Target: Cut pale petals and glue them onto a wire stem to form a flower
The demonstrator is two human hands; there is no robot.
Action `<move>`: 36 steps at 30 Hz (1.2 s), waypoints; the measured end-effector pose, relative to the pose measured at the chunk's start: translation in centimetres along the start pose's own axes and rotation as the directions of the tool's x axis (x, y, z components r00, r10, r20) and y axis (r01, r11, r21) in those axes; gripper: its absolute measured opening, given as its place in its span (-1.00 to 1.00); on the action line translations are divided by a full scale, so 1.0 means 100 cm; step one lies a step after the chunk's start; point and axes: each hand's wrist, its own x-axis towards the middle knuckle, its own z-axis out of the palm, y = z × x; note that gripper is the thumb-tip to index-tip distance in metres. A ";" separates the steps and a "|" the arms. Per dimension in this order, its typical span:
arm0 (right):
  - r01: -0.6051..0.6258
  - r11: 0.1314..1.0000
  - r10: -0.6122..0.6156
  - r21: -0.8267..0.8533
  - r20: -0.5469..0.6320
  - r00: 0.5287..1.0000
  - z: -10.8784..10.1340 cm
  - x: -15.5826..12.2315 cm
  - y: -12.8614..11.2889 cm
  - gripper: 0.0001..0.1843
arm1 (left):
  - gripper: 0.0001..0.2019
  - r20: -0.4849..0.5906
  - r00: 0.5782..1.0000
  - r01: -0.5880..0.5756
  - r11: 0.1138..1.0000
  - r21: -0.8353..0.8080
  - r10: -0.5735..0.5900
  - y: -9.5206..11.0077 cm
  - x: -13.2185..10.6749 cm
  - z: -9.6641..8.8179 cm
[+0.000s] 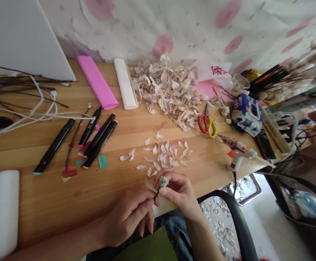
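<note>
The scissors [209, 122] with red and yellow handles lie on the wooden table [136, 132]. A small flower [164, 181], green and cream, is held up to the left of the scissors and nearer to the person. The right hand [178, 190] has its thumb and fingers pinched on this flower. The left hand [129, 214] is pinched on the thin dark stem [156, 195] just under it. Loose petals [163, 156] are spread left of the scissors and a bit nearer. A big heap of pale petals [168, 88] sits behind the scissors, to their left. The white glue gun [237, 159] is near the scissors, to their right and nearer the person. Far left of the scissors lie black markers [99, 139].
</note>
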 end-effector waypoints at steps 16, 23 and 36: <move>0.033 0.998 -0.034 0.055 0.018 0.999 -0.002 -0.002 0.005 -0.80 | -0.50 0.009 1.000 0.013 0.999 -0.030 -0.013 -0.002 -0.001 0.000; 0.040 0.997 -0.043 0.064 0.047 0.998 -0.004 -0.002 0.005 -0.77 | -0.50 0.019 0.999 0.037 0.998 -0.054 -0.036 0.001 -0.001 0.001; 0.041 0.999 -0.040 0.026 -0.053 0.998 -0.005 0.001 0.013 -0.73 | -0.65 0.239 0.959 0.245 0.872 -0.423 -0.153 0.002 0.010 -0.004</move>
